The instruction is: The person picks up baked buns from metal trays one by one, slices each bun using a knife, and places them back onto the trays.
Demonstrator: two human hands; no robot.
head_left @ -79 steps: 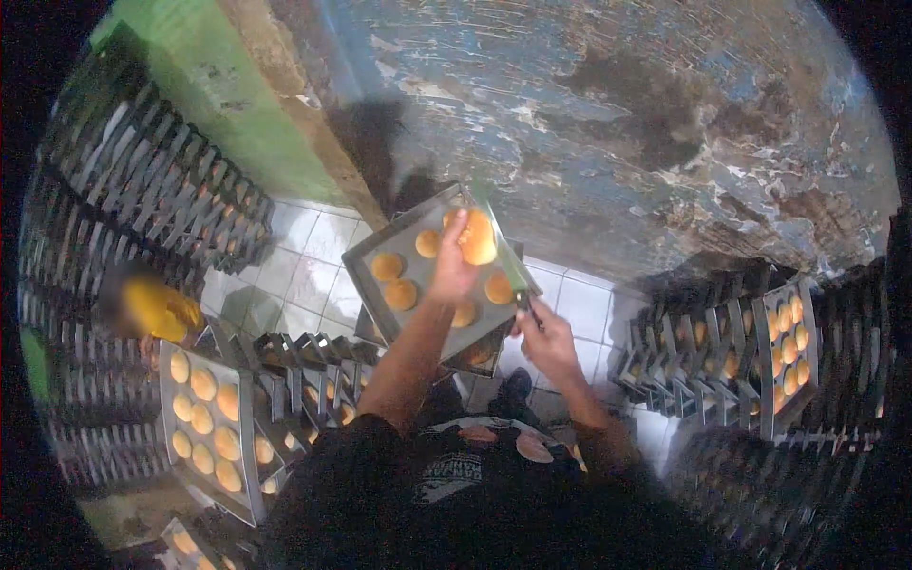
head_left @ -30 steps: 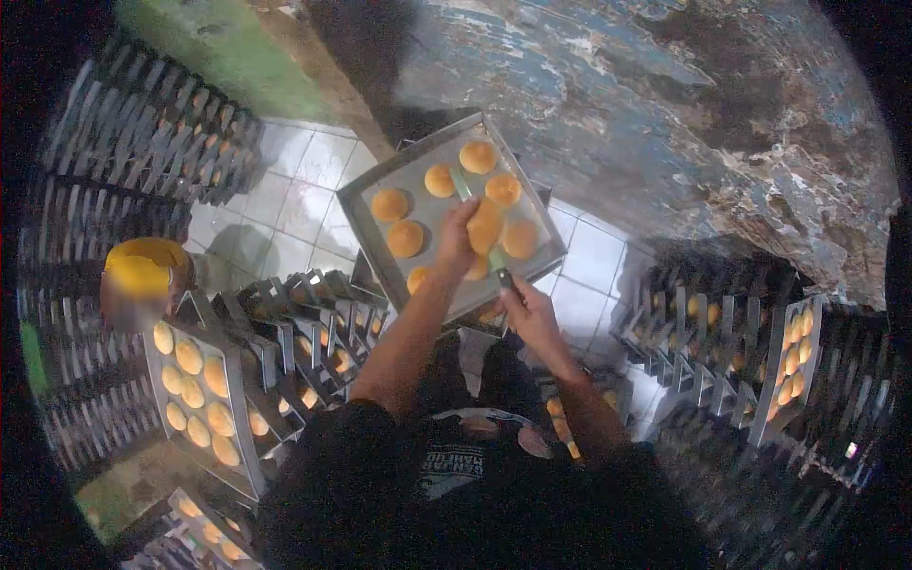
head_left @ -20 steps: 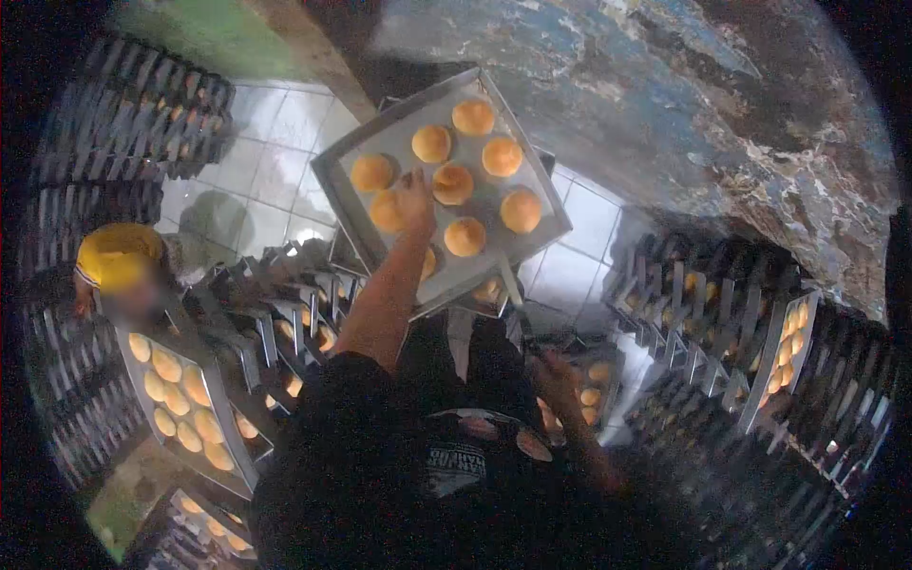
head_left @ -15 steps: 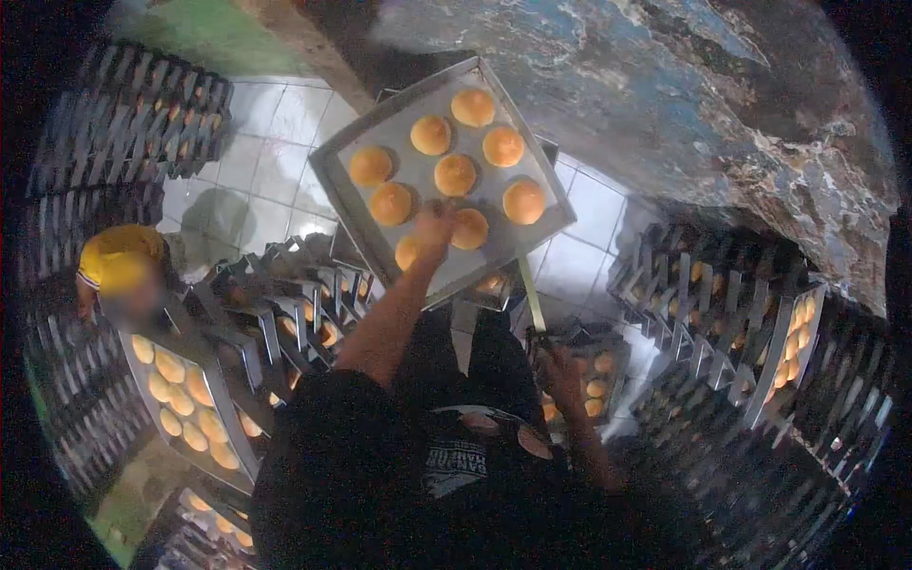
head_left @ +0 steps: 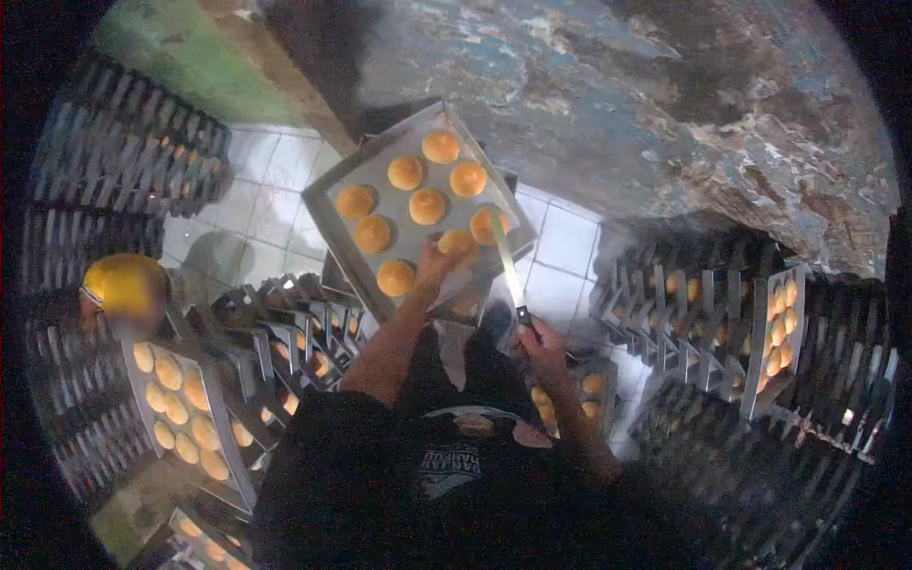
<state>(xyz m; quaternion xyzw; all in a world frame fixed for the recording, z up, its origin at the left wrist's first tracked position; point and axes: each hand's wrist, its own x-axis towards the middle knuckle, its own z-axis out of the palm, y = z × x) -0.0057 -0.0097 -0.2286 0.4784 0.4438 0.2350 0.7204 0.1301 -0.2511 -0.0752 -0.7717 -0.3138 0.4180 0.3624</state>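
A metal tray (head_left: 334,231) of round golden buns lies in front of me, tilted in view, on top of other trays. My left hand (head_left: 437,264) is over the near part of the tray, its fingers closed round the edge of a bun (head_left: 457,244). My right hand (head_left: 542,344) grips the black handle of a long knife (head_left: 510,268), to the right of the tray's near corner. The blade points up and away, its tip over a bun (head_left: 485,225) near the right side of the tray.
A co-worker in yellow (head_left: 125,289) is at the left, behind a tray of buns (head_left: 238,464). Stacked trays (head_left: 693,323) stand at the right, with another tray of buns (head_left: 594,385) beside my legs. A worn wall (head_left: 617,123) rises ahead over white floor tiles (head_left: 566,237).
Earlier, my left hand held a bun against the knife; now that hand is at a bun on the tray. My right hand dropped toward my body with the knife, then rose again.
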